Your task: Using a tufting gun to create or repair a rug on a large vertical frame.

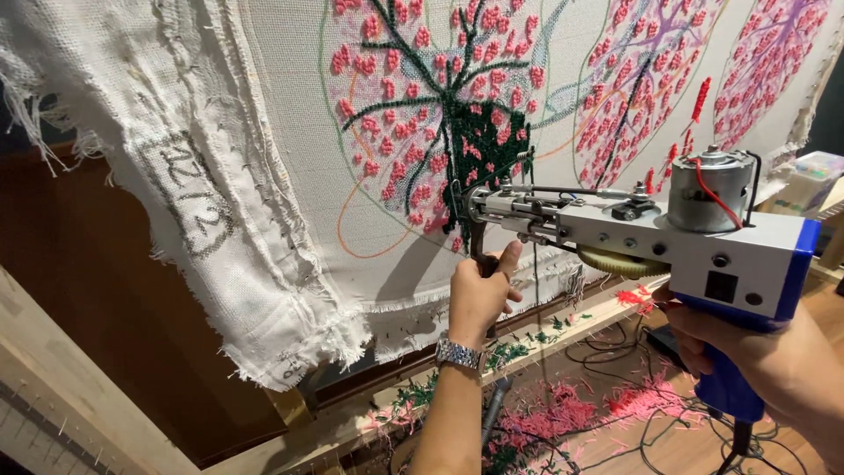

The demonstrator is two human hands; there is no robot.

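Now your left hand grips the tufting gun by its front handle, right hand closed on the blue grip, needle at the cloth: dark green trunk part-filled, right circles lack it.

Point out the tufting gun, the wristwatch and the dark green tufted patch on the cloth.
tufting gun (703,255): head view, on its grey metal body.
wristwatch (459,354): head view, on the metal band at the left wrist.
dark green tufted patch (488,145): head view, on its dense middle.
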